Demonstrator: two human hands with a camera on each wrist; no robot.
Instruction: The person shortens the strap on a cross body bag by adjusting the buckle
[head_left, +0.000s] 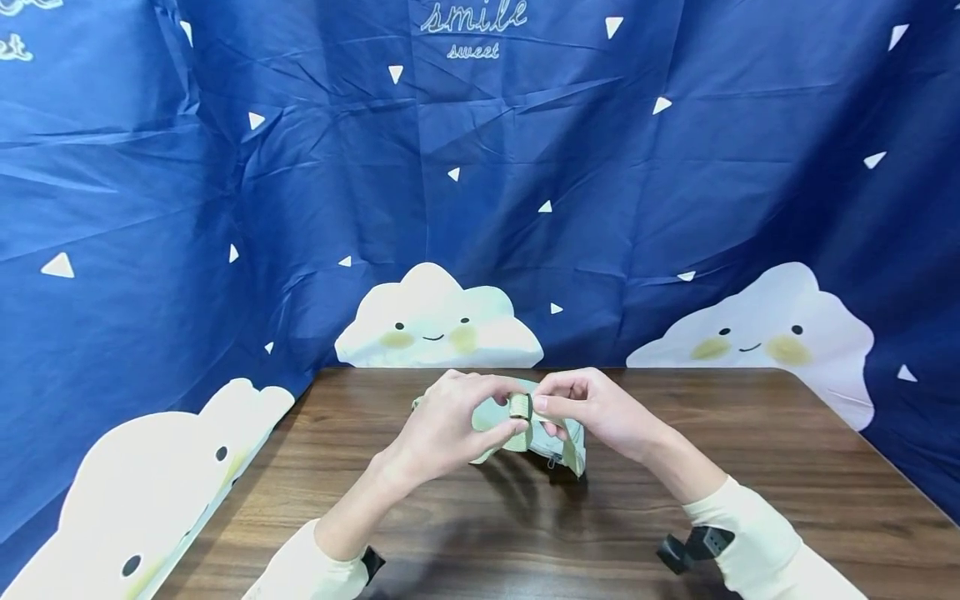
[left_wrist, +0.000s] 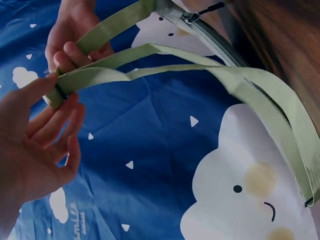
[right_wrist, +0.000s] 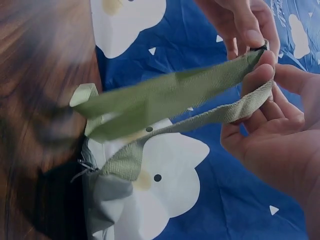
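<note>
A small pale grey-green bag [right_wrist: 107, 200] with a zipper stands on the table, partly hidden behind the hands in the head view. Its light green webbing strap [left_wrist: 272, 90] rises in long loops toward both hands. My left hand [head_left: 453, 425] pinches the folded strap end between thumb and fingers, right at a dark slider buckle [left_wrist: 60, 92]. Close beside it, my right hand [head_left: 596, 412] grips the strap on the other side of the buckle, with the webbing running between its thumb and fingers. A zipper pull [left_wrist: 209, 9] hangs at the bag's edge.
The brown wood-grain table [head_left: 600, 525] lies beneath both forearms. Behind it hangs a blue cloth [head_left: 525, 225] printed with smiling clouds and white triangles. A dark band with a small device [head_left: 693, 547] is worn over the right sleeve.
</note>
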